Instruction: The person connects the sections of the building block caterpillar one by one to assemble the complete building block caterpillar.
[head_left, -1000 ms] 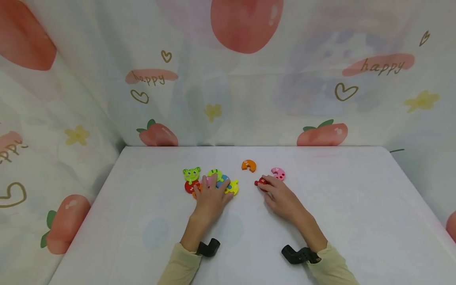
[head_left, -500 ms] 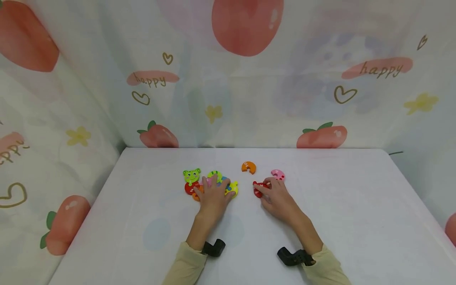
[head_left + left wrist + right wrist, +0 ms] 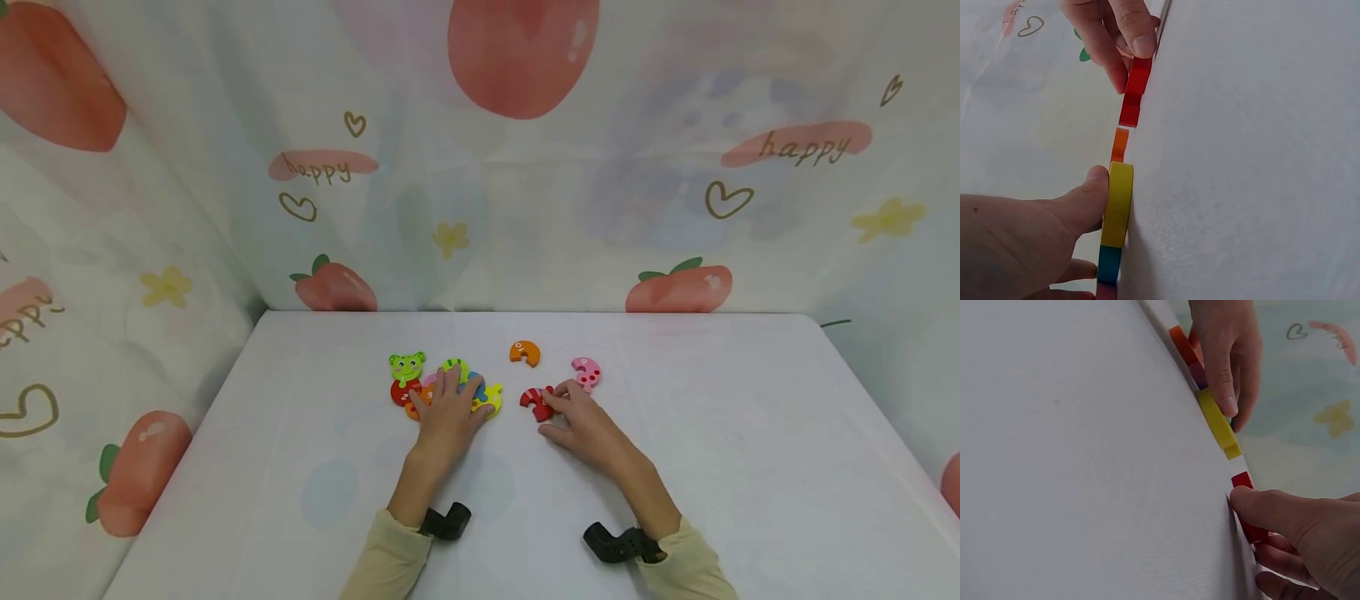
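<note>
My left hand (image 3: 448, 417) lies with spread fingers over a joined chain of caterpillar puzzle pieces; its thumb touches the yellow tail piece (image 3: 489, 400). Showing around the fingers are a green smiling head piece (image 3: 407, 367), a red piece (image 3: 403, 392) and a lime-green striped piece (image 3: 454, 367). To the right, my right hand (image 3: 588, 425) holds a loose red striped puzzle piece (image 3: 537, 403) at its right side. In the right wrist view the thumb lies against this red piece (image 3: 1250, 528), fingers behind it. A gap separates it from the yellow piece (image 3: 1219, 425).
A loose orange piece (image 3: 524, 353) lies farther back on the white table (image 3: 712, 442). A pink dotted piece (image 3: 587, 372) lies just beyond the right fingertips. A printed curtain (image 3: 510, 208) hangs behind the table's back edge.
The right hand has turned the red piece round and moved it slightly left, so its striped curved end now shows. The left hand stays over the chain.
</note>
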The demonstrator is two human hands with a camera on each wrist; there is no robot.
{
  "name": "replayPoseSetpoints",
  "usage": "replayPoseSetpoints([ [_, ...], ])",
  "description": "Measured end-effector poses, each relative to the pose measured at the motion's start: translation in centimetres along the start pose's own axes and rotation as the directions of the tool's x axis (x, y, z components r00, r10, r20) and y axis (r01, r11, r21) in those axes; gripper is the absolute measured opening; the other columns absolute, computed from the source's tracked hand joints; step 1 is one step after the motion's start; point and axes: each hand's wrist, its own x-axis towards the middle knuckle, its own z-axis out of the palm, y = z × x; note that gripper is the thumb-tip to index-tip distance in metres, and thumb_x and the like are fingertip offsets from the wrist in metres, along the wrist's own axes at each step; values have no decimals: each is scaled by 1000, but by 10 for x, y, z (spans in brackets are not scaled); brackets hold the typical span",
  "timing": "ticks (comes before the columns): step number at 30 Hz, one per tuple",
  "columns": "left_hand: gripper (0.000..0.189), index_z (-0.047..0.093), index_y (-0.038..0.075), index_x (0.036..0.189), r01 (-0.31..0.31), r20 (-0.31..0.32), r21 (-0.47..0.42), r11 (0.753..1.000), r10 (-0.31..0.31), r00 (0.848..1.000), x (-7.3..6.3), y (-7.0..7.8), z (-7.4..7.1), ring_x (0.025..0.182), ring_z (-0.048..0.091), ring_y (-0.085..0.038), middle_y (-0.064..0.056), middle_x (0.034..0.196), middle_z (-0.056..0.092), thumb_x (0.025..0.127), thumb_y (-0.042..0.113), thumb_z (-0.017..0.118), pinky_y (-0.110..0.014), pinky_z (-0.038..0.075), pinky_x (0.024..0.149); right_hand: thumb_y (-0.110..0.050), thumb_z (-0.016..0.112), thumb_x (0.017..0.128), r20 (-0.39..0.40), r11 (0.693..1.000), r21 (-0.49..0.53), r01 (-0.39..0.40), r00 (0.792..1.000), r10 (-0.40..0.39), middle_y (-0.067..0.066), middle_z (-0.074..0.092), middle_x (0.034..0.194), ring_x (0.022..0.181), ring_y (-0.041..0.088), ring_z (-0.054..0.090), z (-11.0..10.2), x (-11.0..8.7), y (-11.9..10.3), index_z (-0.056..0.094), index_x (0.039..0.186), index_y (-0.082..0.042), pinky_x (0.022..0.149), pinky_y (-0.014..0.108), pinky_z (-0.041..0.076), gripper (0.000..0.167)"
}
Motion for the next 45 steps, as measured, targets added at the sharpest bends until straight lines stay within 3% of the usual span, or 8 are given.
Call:
replayPoseSetpoints([
  [5,56,49,26,141,-29,6,-6,1000,29,1000,0,-3,-1,150,23,-33,-10,158,32,91,47,61,-79,12,108,-20,78,82,-61,994,-101,33,997,-39,15,54,131,117,29,52,3,0,1,63,127,-4,94,43,54,51],
  [10,56,49,26,141,-52,7,-17,998,52,999,-1,-5,-2,150,23,-32,-10,159,32,91,47,61,-78,12,108,-23,75,84,-46,997,-68,42,998,-45,13,52,143,132,32,47,4,-1,3,58,131,-4,104,48,47,53],
  [15,57,50,26,141,-51,5,-22,998,51,999,-2,-5,-3,150,23,-32,-10,159,32,90,46,63,-78,12,108,-22,76,84,-65,999,-10,47,997,-47,12,60,134,128,31,52,6,0,5,53,136,-3,104,49,47,60],
  [23,58,47,26,143,-56,2,7,998,56,998,-1,-7,0,150,22,-31,-9,159,30,91,47,61,-77,12,109,-25,77,83,-103,998,44,44,994,-39,10,60,132,125,29,53,14,3,10,58,129,-7,104,50,46,54],
  [35,62,36,28,150,-90,50,87,992,86,995,1,-11,4,152,16,-29,-6,163,21,96,54,48,-74,9,112,-28,76,83,-165,997,22,73,984,-69,9,62,125,117,27,55,18,4,14,61,131,-9,98,47,51,54],
  [45,61,31,28,152,-99,91,119,988,89,992,0,-10,0,153,12,-30,-7,164,17,98,52,44,-74,7,112,-24,74,85,-223,982,159,104,972,-67,9,62,124,114,25,56,28,24,-5,64,127,-11,93,44,54,45],
])
